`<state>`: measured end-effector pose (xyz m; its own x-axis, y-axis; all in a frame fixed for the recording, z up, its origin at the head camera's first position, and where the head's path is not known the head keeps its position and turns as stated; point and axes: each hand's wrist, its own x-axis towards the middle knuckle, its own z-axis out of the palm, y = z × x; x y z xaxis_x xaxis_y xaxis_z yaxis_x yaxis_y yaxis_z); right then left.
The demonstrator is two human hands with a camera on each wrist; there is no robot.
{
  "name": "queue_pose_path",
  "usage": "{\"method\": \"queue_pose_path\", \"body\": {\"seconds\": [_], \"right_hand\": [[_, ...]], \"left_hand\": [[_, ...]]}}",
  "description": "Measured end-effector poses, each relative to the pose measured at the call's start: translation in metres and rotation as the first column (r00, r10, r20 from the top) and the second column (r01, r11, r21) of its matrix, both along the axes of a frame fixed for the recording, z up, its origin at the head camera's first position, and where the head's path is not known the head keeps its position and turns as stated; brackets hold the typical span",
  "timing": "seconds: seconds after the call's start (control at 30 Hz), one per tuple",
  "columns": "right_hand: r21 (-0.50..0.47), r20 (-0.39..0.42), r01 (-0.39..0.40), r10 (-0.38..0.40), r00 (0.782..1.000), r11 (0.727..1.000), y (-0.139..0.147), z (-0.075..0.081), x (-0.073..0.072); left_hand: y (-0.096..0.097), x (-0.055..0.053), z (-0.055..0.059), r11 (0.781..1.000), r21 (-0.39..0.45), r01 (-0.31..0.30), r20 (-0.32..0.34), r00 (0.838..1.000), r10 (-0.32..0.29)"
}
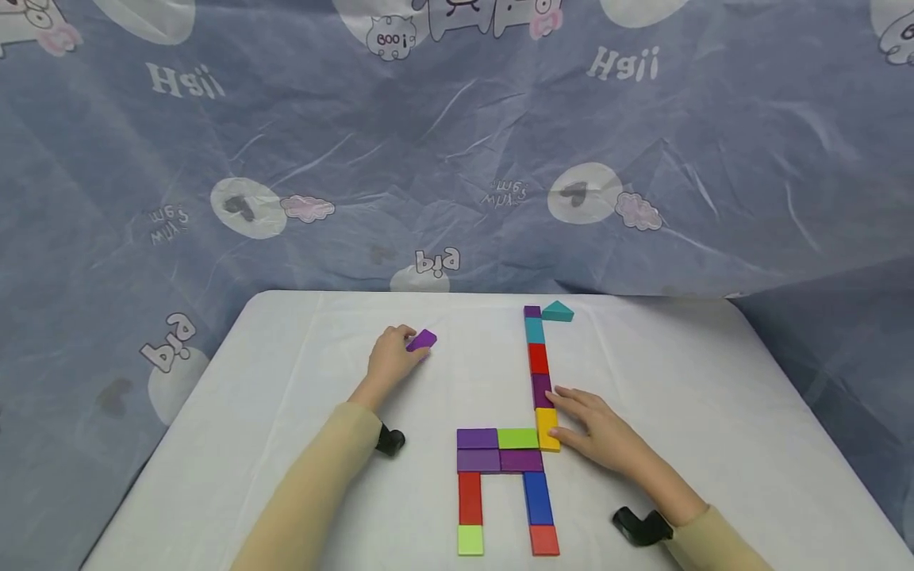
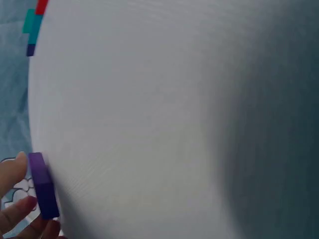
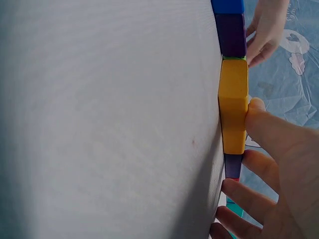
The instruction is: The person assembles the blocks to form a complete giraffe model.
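My left hand [image 1: 390, 356] holds a purple block [image 1: 423, 340] between thumb and fingers, near the table's far side. In the left wrist view this purple block [image 2: 44, 186] shows at the lower left, with fingertips around it. My right hand [image 1: 600, 426] lies beside a column of blocks, fingers spread. Its thumb touches the yellow block [image 1: 547, 430] and its index finger the dark purple block [image 1: 543, 391] above. The yellow block [image 3: 234, 107] stands large in the right wrist view, next to the thumb. Above are red [image 1: 539, 358], teal [image 1: 534, 330] and purple [image 1: 531, 312] blocks.
A teal triangular block [image 1: 558, 312] sits right of the column's top. At its foot, purple and green blocks [image 1: 517, 438] form two rows, with a red-and-green leg [image 1: 470, 498] and a blue-and-red leg [image 1: 539, 498] below. A patterned cloth [image 1: 428, 143] hangs behind the white table [image 1: 286, 381].
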<state>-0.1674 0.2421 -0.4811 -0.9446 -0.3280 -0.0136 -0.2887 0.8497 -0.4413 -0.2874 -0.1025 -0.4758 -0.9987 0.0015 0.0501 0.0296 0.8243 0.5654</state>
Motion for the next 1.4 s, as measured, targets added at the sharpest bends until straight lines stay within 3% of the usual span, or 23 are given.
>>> {"method": "queue_pose_path", "body": {"seconds": [0.17,0.3,0.4,0.5,0.63,0.8,0.93,1.07,1.4], "right_hand": [[0.000,0.014,0.003,-0.003,1.000,1.000,-0.001,-0.001,0.000],[0.006,0.015,-0.003,0.002,1.000,1.000,-0.001,0.000,-0.001],[0.012,0.008,-0.008,0.008,1.000,1.000,-0.001,0.001,-0.002],[0.010,0.007,-0.002,0.002,1.000,1.000,-0.001,0.003,-0.002],[0.011,0.015,0.003,-0.003,1.000,1.000,0.000,0.002,-0.002],[0.016,0.020,0.001,-0.001,1.000,1.000,-0.001,0.000,-0.004],[0.020,0.019,0.006,-0.007,1.000,1.000,-0.001,-0.001,-0.004],[0.017,0.017,0.005,-0.006,1.000,1.000,-0.001,-0.001,-0.004],[0.009,0.012,-0.004,0.004,1.000,1.000,-0.001,0.000,-0.004]], "left_hand": [[0.007,0.000,-0.008,0.998,-0.061,0.005,-0.048,0.999,-0.008],[0.006,0.006,-0.006,1.000,-0.029,0.005,-0.060,0.998,-0.007],[0.004,0.016,0.002,1.000,0.016,0.026,-0.057,0.998,-0.025],[0.003,0.034,0.014,0.996,0.059,0.068,-0.056,0.996,-0.065],[0.003,0.068,0.024,0.990,0.065,0.122,-0.037,0.992,-0.120],[-0.001,0.112,0.016,0.987,0.040,0.157,-0.010,0.988,-0.156],[-0.005,0.134,0.004,0.979,0.004,0.202,0.023,0.979,-0.202],[-0.006,0.141,0.000,0.971,-0.026,0.236,0.028,0.972,-0.235],[0.002,0.137,-0.002,0.952,-0.040,0.304,-0.016,0.952,-0.305]]}}
